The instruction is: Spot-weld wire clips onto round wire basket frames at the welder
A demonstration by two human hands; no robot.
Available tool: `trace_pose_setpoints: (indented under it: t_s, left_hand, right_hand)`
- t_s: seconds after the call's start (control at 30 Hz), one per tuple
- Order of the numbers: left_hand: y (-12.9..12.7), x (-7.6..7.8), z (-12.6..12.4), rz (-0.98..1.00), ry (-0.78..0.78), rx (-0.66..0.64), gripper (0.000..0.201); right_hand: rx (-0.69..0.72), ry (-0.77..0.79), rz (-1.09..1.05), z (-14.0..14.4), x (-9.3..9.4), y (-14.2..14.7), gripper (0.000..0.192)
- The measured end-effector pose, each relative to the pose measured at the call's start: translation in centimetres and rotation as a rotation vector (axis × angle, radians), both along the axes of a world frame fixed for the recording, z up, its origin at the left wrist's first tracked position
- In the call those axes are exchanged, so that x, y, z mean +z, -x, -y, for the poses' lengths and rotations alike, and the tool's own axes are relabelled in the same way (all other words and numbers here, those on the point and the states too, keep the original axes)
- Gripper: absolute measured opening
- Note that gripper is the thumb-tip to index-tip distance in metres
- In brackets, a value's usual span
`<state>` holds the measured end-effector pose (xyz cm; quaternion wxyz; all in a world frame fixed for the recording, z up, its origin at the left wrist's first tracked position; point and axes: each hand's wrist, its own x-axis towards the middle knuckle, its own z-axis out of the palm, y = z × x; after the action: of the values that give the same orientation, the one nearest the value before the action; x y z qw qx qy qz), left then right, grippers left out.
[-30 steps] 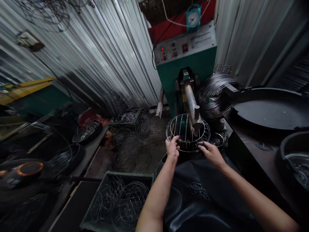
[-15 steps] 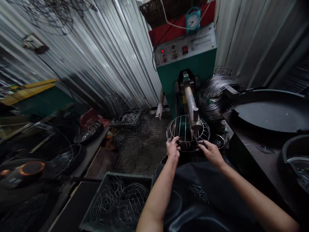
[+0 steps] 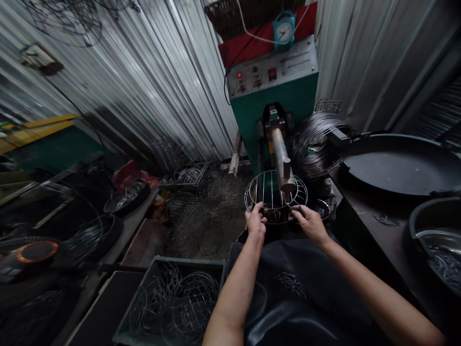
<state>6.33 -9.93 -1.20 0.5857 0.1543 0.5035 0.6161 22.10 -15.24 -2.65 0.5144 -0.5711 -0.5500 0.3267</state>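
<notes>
A round wire rack (image 3: 267,190) with parallel bars sits under the metal arm (image 3: 283,158) of a green spot-welding machine (image 3: 275,89). My left hand (image 3: 255,222) is closed on the near left part of its rim. At the near right rim, just below the arm's tip, my right hand (image 3: 309,223) pinches what looks like a short piece of wire; the fingertips partly hide it. Loose short wires (image 3: 292,284) lie on the dark apron (image 3: 273,307) over my lap.
At lower left stands a green crate (image 3: 154,262) of wire racks. More wire racks (image 3: 194,216) lie on the floor. On the right are a wire coil (image 3: 320,144), a large black pan (image 3: 399,163) and a black tub (image 3: 414,230). A blue clock (image 3: 284,31) tops the machine.
The whole view has shifted slightly left as the camera turned. Both hands keep their places at the rack's rim, and the rack stays under the arm.
</notes>
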Motion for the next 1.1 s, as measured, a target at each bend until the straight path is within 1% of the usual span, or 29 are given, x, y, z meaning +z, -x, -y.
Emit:
trace_pose_setpoints:
  t_s: [0.23, 0.47, 0.8, 0.97, 1.03, 1.1]
  left_hand:
    - [-0.3, 0.0, 0.8, -0.002, 0.011, 0.042, 0.048]
    - [-0.5, 0.2, 1.3, -0.001, -0.011, 0.062, 0.049]
    - [-0.4, 0.2, 0.0, 0.026, 0.043, 0.069, 0.047]
    - [-0.6, 0.3, -0.1, -0.022, 0.068, 0.067, 0.044]
    - [-0.5, 0.3, 0.2, -0.032, 0.079, 0.065, 0.044]
    - [0.1, 0.2, 0.3, -0.036, 0.117, 0.029, 0.044]
  right_hand:
    - [-0.059, -0.013, 0.054, 0.5, -0.3, 0.1, 0.022]
    - [-0.120, -0.022, 0.053, 1.0, 0.2, 0.7, 0.020]
    - [-0.052, -0.010, 0.000, 0.0, 0.5, 0.5, 0.019]
    - [-0.025, 0.000, -0.015, -0.6, 0.7, 0.9, 0.023]
    - [-0.025, 0.004, -0.059, -0.3, 1.0, 0.9, 0.027]
    - [-0.057, 0.011, -0.121, 0.7, 1.2, 0.3, 0.031]
